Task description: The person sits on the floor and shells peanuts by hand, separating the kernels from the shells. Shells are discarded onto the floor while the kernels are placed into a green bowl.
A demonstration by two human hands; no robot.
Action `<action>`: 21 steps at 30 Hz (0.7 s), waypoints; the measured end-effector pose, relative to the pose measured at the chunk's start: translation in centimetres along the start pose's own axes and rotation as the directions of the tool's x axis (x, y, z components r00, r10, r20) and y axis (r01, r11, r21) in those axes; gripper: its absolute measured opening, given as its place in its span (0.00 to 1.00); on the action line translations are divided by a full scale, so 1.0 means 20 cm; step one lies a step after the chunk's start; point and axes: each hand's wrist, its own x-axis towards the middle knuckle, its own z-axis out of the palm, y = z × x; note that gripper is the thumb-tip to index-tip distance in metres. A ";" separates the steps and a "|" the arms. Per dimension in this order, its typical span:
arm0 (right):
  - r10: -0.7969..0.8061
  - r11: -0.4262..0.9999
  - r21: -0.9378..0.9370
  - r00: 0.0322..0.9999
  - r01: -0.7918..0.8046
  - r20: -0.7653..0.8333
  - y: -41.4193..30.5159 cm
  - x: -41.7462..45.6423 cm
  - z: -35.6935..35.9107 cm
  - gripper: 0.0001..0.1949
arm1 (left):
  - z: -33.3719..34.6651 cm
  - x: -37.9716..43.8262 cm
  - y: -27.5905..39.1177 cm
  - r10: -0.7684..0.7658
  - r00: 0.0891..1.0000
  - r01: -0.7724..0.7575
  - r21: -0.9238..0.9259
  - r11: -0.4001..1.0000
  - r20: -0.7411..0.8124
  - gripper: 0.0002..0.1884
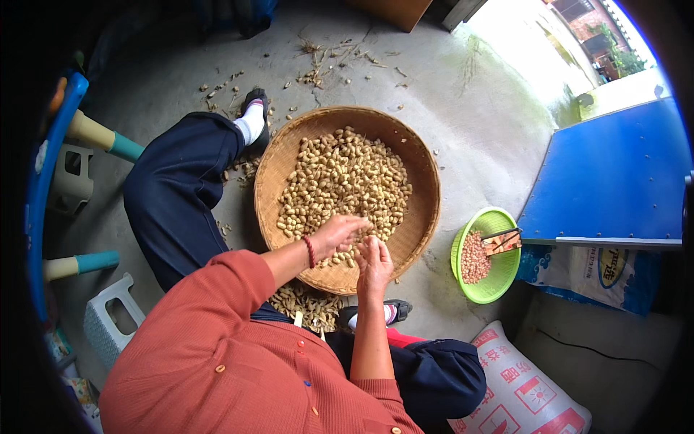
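A round woven bamboo basket (428,163) stands on the floor between my legs, holding a broad heap of unshelled peanuts (347,173). Over the heap's near edge reaches my left hand (340,234), a red cord bracelet on its wrist, fingers stretched to the right and somewhat blurred. Close by, above the basket's near rim, my right hand (375,263) is raised with thumb and fingertips drawn together; whether something small is between them cannot be made out. Empty peanut shells (312,308) lie in a pile under the near rim, partly hidden by my body.
A green plastic basket (501,279) with shelled peanuts (474,259) and a patterned object stands at right, beside a blue panel (612,173). A printed woven sack (520,380) lies at lower right. Plastic stools (111,320) stand left. Husks and stalks (317,65) litter the far floor.
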 end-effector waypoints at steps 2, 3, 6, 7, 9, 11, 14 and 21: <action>0.002 0.998 0.058 0.999 -0.005 0.051 0.03 0.01 -0.02 0.08 | 0.05 -0.07 -0.03 0.102 0.995 -0.102 0.069 0.992 0.002 0.11; -0.022 0.994 0.104 0.996 0.012 0.089 0.05 0.02 -0.05 0.07 | 0.08 -0.09 -0.03 0.151 0.988 -0.151 0.160 0.975 0.015 0.10; 0.033 0.968 0.234 0.972 -0.089 0.233 0.03 0.02 -0.02 0.04 | 0.01 -0.06 -0.11 0.407 0.912 -0.406 0.221 0.887 0.043 0.11; 0.042 0.954 0.274 0.961 -0.120 0.273 0.03 0.02 -0.01 0.04 | 0.02 -0.10 -0.07 0.419 0.906 -0.419 0.263 0.869 0.057 0.11; 0.051 0.955 0.265 0.952 -0.135 0.301 0.01 0.01 -0.01 0.04 | 0.02 -0.16 -0.02 0.433 0.898 -0.433 0.309 0.847 0.072 0.12; 0.059 0.955 0.256 0.944 -0.148 0.324 0.01 0.00 0.01 0.04 | 0.01 -0.21 0.01 0.470 0.881 -0.444 0.435 0.783 0.052 0.11; 0.091 0.955 0.229 0.918 -0.191 0.386 0.03 -0.04 0.04 0.07 | 0.00 -0.29 0.00 0.598 0.801 -0.497 0.584 0.642 0.025 0.09; 0.192 0.928 0.255 0.936 -0.271 0.294 0.02 0.01 -0.02 0.07 | -0.04 -0.22 -0.01 0.615 0.761 -0.497 0.795 0.348 0.207 0.11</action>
